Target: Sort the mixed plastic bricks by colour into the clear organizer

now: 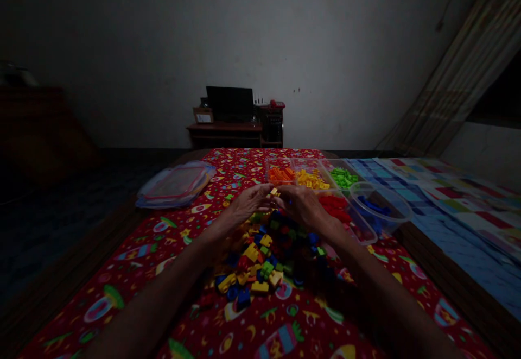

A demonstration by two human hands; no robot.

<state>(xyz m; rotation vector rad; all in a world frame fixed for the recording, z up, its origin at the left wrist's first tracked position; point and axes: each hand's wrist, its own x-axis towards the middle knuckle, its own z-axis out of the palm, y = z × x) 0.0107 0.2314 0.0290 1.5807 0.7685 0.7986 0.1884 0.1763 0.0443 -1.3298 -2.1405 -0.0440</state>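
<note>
A small yellow toy brick [274,191] is pinched between my two hands, above the far end of a loose pile. My left hand [253,200] reaches it from the left with the fingertips. From the right, my right hand [303,204] has its fingers closed on the same brick. Below both hands spreads the mixed pile of toy bricks [260,256] in yellow, blue, green, red and orange. Part of that pile lies in shadow under my right forearm. The room is dim, so fine detail on the held brick cannot be made out.
Behind my hands stands a clear divided tray [336,190] with orange bricks [280,175], yellow bricks [311,178], green bricks [344,177] and red bricks [334,207]. A round clear tub [401,209] with blue pieces [372,207] sits at its right. Stacked lids [177,184] lie left on the red patterned cloth [134,288].
</note>
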